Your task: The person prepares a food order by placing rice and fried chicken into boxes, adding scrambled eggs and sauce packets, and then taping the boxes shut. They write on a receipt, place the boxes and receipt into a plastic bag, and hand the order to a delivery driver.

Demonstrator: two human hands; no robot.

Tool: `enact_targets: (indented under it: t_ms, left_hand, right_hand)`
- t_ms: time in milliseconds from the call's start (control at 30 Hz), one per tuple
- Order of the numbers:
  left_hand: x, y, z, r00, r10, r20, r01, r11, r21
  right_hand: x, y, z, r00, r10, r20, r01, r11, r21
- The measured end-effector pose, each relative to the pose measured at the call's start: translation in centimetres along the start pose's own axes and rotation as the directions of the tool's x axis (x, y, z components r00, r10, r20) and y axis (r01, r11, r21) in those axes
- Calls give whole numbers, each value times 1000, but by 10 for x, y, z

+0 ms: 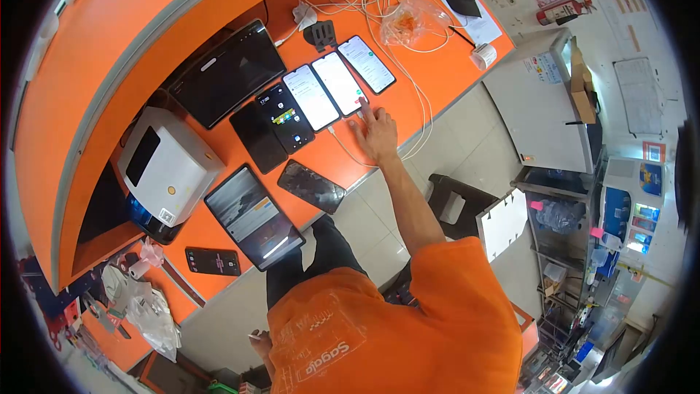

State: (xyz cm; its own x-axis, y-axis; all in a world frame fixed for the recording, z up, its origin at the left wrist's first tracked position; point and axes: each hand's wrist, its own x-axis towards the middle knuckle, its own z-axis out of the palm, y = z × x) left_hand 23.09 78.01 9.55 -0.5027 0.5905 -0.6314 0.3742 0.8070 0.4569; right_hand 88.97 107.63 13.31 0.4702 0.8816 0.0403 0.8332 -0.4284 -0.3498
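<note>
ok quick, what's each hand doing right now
left hand: mostly hidden by the orange shirt, cannot tell
right hand: open, fingers touching a lit white-screened black phone, holding nothing

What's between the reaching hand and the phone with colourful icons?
The head view shows two phones there, side by side: the farther white-screen phone and the nearer white-screen phone, at the fingertips of the right hand.

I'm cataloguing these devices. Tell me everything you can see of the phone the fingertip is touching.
The phone is a slim slab with a dark frame and a lit, mostly white screen. It lies flat, face up, slantwise on the orange counter, between two other lit phones. The right hand touches its near end with one fingertip.
</note>
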Motion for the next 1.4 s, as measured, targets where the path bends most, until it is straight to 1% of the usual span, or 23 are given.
enact_targets:
  t_ms: [67,133,167,267,333,467,567,633,700,767,800,833,867,900,933,967,1000,1100,1133,1167,1267,1300,1400]
  left_hand:
    - [-9,-4,7,996,52,-70,-38,981,192]
    - [-29,26,16,999,37,-28,-42,976,-215]
    - [-34,35,19,999,35,-37,-42,975,-218]
    - [-52,77,24,1000,-6,-6,5,996,-86]
    - [-61,106,30,987,-152,-60,163,950,267]
    - [-64,91,38,975,-224,-6,221,956,191]
    - [-62,57,31,981,-40,190,30,998,56]
    - [-62,62,35,992,0,124,-16,991,134]
    - [-77,93,32,961,253,109,-262,963,70]
    - [-96,157,36,978,204,42,-199,975,-97]
    - [-95,178,37,953,304,-17,-300,931,-208]
    - [-94,199,38,915,395,-79,-400,866,-300]
    - [-104,237,39,851,492,-185,-525,810,-260]
    - [-112,270,43,763,581,-284,-641,739,-207]
    - [-108,279,47,701,646,-301,-706,687,-172]
    - [-104,280,48,634,705,-318,-766,630,-130]
    - [-104,275,51,628,733,-262,-770,634,-73]
    - [-104,236,26,566,823,33,-766,512,389]
    - [-105,211,20,644,752,139,-734,556,390]
    - [-107,183,15,707,665,242,-696,593,404]
    - [-134,120,-24,845,350,404,-406,912,58]
    - [-136,81,-29,875,347,336,-376,926,23]
    - [-120,-33,-54,943,325,74,-280,893,-352]
  right_hand:
    - [3,3,6,997,-32,-65,28,998,-61]
    - [2,4,1,998,-34,-48,33,999,-17]
    - [3,5,-2,999,-34,-33,35,999,15]
    - [3,13,0,998,-52,-39,55,995,84]
    - [4,16,-1,998,-64,-20,65,994,86]
    - [6,18,-3,996,-84,18,81,992,98]
    - [6,19,-4,995,-95,-20,97,988,123]
    - [5,18,-9,997,-66,-45,76,961,267]
    - [-6,1,-11,997,-48,-57,67,911,408]
    - [-35,-35,-9,945,-15,-325,185,848,496]
    - [-58,-74,-1,978,50,-201,121,649,751]
    - [-104,-110,-5,955,4,296,-274,387,881]
    - [-139,-158,-2,977,-186,99,-17,399,917]
    - [-178,-194,-11,897,-430,108,46,332,942]
    - [-212,-220,-3,615,-604,507,-515,179,838]
    - [-245,-245,5,168,-616,770,-890,241,387]
    - [-270,-274,-2,77,-722,688,-976,87,200]
    - [-293,-300,-25,-16,-571,821,-852,437,288]
    - [-306,-295,-3,-129,-549,826,-824,523,219]
    - [-333,-292,8,57,-547,835,-809,465,360]
    - [-366,-315,48,197,-318,927,-517,770,374]
    - [-375,-330,64,160,-354,921,-455,802,387]
    - [-402,-401,92,317,-607,728,-51,756,652]
